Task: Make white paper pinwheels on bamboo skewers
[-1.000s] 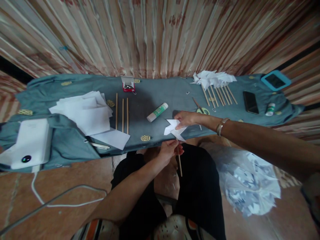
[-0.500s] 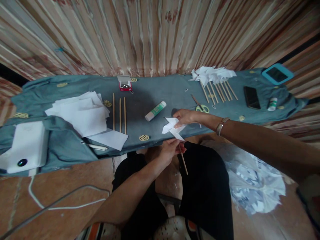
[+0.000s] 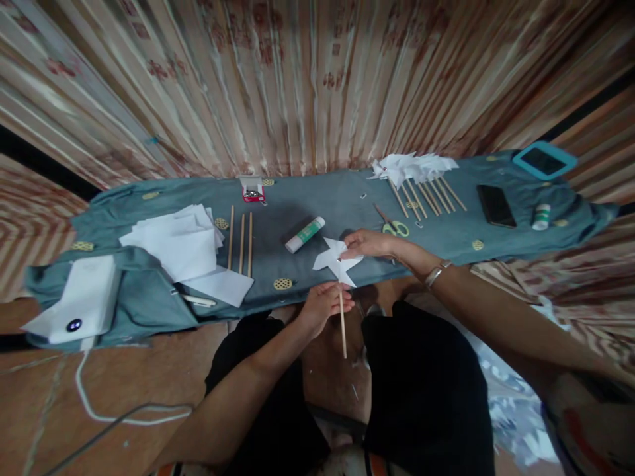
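A white paper pinwheel [image 3: 331,258] on a thin wooden stick [image 3: 342,330] is held at the near edge of the table. My left hand [image 3: 322,307] is closed around the upper part of the stick, just under the paper blades. With its fingertips at the middle of the pinwheel, my right hand [image 3: 368,244] pinches the paper near a small metallic spot. A glue stick [image 3: 305,235] lies just beyond the blades. Green-handled scissors [image 3: 395,228] rest past my right hand.
Finished pinwheels [image 3: 417,168] lie at the back right, near a phone [image 3: 496,205] and a blue-framed device [image 3: 544,162]. Paper sheets [image 3: 186,241], loose sticks [image 3: 242,244], a small red box [image 3: 253,192] and a white corded device [image 3: 94,297] are on the left.
The pinwheel has turned to face me more, and its stick now hangs nearly straight down. Both hands keep hold of it. The head view has shifted slightly.
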`<state>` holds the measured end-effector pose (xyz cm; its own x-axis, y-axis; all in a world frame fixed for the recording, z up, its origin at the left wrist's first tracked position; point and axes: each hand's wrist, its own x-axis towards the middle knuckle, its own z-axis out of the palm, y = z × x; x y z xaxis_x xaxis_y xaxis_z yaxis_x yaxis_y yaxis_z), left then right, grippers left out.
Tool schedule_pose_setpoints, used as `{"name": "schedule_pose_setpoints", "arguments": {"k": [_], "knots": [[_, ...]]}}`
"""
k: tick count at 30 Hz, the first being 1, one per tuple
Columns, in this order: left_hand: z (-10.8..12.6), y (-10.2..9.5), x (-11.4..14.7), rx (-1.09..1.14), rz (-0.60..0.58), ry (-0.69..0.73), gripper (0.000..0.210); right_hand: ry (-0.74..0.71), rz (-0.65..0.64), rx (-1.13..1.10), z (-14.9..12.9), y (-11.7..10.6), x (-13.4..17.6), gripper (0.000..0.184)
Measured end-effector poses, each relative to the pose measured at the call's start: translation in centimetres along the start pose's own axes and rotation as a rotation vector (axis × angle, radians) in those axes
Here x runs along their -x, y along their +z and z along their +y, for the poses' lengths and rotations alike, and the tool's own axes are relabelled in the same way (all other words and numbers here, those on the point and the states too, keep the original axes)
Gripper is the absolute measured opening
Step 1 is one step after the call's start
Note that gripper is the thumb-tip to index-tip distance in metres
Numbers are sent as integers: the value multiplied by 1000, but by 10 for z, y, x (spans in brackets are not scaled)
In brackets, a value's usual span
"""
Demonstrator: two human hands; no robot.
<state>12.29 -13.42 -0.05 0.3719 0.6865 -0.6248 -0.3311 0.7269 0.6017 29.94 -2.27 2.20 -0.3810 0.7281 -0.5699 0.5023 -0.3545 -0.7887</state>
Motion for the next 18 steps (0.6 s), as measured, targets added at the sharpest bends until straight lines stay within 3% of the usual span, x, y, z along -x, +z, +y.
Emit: {"name": "schedule_pose_setpoints", "arguments": {"k": [4,9,11,14,18], "knots": [[4,1,0,6,-19,17,14,-84,125,-158,1,-3,10,39],[15,8,-2,-14,-19,131,15,-316,618,-358,15,8,22,55],[22,10,-2,-16,-14,186,17,-345,734,-446,22,17,27,59],[31,8,1,-17,15,258,19,-319,698,-457,28,28,36,57],[37,5,5,-55,42,334,25,-351,516,-299,22,33,45,52]]}}
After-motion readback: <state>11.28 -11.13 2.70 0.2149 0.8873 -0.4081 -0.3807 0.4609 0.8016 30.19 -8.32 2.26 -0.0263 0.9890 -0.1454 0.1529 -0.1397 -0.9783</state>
